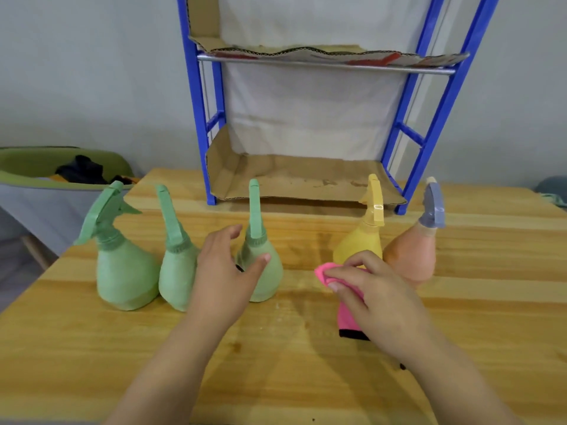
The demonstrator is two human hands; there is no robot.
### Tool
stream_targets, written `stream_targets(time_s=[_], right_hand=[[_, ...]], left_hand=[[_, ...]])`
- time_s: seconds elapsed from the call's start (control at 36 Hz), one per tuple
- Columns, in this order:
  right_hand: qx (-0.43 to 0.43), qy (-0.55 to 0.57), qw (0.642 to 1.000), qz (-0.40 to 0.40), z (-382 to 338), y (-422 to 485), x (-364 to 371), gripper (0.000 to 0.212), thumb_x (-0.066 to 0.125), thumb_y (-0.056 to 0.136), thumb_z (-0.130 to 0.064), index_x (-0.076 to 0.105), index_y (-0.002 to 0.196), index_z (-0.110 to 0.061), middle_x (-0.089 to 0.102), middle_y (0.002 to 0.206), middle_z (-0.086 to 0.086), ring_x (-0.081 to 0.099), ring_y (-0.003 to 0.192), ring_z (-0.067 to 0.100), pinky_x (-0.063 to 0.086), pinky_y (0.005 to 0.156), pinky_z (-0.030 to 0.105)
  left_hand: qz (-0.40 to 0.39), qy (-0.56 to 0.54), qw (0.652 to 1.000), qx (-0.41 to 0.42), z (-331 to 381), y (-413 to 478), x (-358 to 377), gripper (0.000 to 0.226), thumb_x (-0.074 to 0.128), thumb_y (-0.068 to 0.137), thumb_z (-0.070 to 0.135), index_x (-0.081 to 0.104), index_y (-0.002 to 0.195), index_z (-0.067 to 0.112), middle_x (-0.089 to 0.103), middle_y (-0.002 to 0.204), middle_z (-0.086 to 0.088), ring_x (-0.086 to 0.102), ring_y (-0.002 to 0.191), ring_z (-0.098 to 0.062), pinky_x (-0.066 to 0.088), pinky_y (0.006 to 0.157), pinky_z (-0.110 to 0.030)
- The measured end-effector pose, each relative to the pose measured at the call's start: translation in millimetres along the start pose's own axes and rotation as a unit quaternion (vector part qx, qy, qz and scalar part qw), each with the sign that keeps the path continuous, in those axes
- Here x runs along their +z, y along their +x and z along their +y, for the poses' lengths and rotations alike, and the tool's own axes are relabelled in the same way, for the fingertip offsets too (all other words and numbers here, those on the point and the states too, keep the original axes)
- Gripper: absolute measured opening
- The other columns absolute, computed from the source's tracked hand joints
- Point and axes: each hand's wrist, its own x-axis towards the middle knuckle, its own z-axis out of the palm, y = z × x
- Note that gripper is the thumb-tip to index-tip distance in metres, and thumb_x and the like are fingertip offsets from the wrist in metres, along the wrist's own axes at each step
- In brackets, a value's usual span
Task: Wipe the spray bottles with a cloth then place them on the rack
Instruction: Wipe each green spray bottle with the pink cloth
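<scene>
Several spray bottles stand in a row on the wooden table [276, 348]. Three are green: left [122, 271], middle [175, 265] and right [264, 253]. Further right stand a yellow bottle [362, 237] and an orange bottle with a grey-blue head [414, 256]. My left hand [224, 277] is open with fingers spread, just in front of the right green bottle, thumb close to its body. My right hand [377, 289] grips a pink cloth [346, 314] in front of the yellow bottle. The blue rack [429, 139] stands behind the bottles, its cardboard-lined shelves bare.
A green-rimmed fabric basket [46, 170] holding dark items stands off the table's left side. A pale wall is behind the rack. A grey-blue object [552, 188] shows at the far right edge.
</scene>
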Motion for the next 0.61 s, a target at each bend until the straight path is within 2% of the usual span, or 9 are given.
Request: stream_targets(time_s=[0.08, 0.19, 0.25, 0.33, 0.42, 0.53, 0.61], right_hand=[[-0.002, 0.003, 1.0, 0.006, -2, 4, -2, 0.03, 0.048, 0.092, -0.041, 0.066, 0.115, -0.035, 0.051, 0.103, -0.012, 0.054, 0.093, 0.011, 0.048, 0.073, 0.029], [-0.008, 0.004, 1.0, 0.009, -2, 6, -8, 0.031, 0.048, 0.092, -0.041, 0.062, 0.119, -0.037, 0.049, 0.105, -0.016, 0.051, 0.097, 0.008, 0.049, 0.076, 0.03], [-0.008, 0.003, 1.0, 0.006, 0, 5, -9, 0.031, 0.049, 0.092, -0.04, 0.059, 0.121, -0.037, 0.048, 0.105, -0.017, 0.051, 0.097, 0.008, 0.049, 0.077, 0.029], [-0.006, -0.001, 1.0, 0.007, 5, 2, -9, 0.031, 0.055, 0.092, -0.034, 0.059, 0.123, -0.033, 0.05, 0.105, -0.016, 0.052, 0.096, 0.01, 0.048, 0.076, 0.028], [0.003, 0.0, 1.0, 0.012, 10, -3, -10, 0.032, 0.061, 0.09, -0.028, 0.061, 0.122, -0.027, 0.052, 0.104, -0.015, 0.053, 0.094, 0.011, 0.048, 0.076, 0.029], [0.012, 0.023, 0.999, 0.035, 14, -12, -12, 0.035, 0.066, 0.087, -0.024, 0.062, 0.122, -0.023, 0.055, 0.106, -0.015, 0.055, 0.095, 0.01, 0.05, 0.078, 0.032], [0.022, 0.047, 0.997, 0.053, 16, -18, -14, 0.037, 0.068, 0.086, -0.023, 0.062, 0.122, -0.02, 0.056, 0.108, -0.015, 0.055, 0.099, 0.008, 0.048, 0.083, 0.024]], left_hand=[[-0.007, -0.011, 1.0, -0.013, 4, 9, 3, 0.062, 0.067, 0.083, 0.038, 0.041, 0.138, 0.025, 0.047, 0.137, 0.012, 0.044, 0.126, -0.013, 0.041, 0.104, -0.035], [-0.029, -0.052, 0.998, -0.025, 6, 13, 5, 0.043, 0.067, 0.084, 0.036, 0.053, 0.124, 0.031, 0.06, 0.112, 0.016, 0.057, 0.11, -0.011, 0.053, 0.086, -0.036], [-0.032, -0.073, 0.996, -0.034, 6, 13, 6, 0.039, 0.07, 0.082, 0.035, 0.057, 0.119, 0.033, 0.063, 0.11, 0.015, 0.057, 0.108, -0.008, 0.055, 0.085, -0.037], [-0.044, -0.082, 0.995, -0.021, 9, 7, 9, 0.032, 0.072, 0.08, 0.033, 0.061, 0.11, 0.035, 0.066, 0.107, 0.016, 0.058, 0.106, -0.006, 0.048, 0.083, -0.024], [-0.056, -0.097, 0.994, -0.014, 12, -2, 12, 0.03, 0.073, 0.08, 0.033, 0.062, 0.107, 0.037, 0.066, 0.104, 0.02, 0.059, 0.103, -0.003, 0.049, 0.082, -0.022], [-0.085, -0.122, 0.989, -0.01, 20, -15, 15, 0.034, 0.075, 0.077, 0.031, 0.065, 0.11, 0.033, 0.067, 0.103, 0.019, 0.063, 0.088, -0.004, 0.047, 0.055, -0.006], [-0.111, -0.142, 0.984, -0.008, 25, -25, 17, 0.032, 0.078, 0.074, 0.03, 0.065, 0.102, 0.04, 0.066, 0.098, 0.022, 0.064, 0.087, -0.008, 0.045, 0.052, -0.003]])
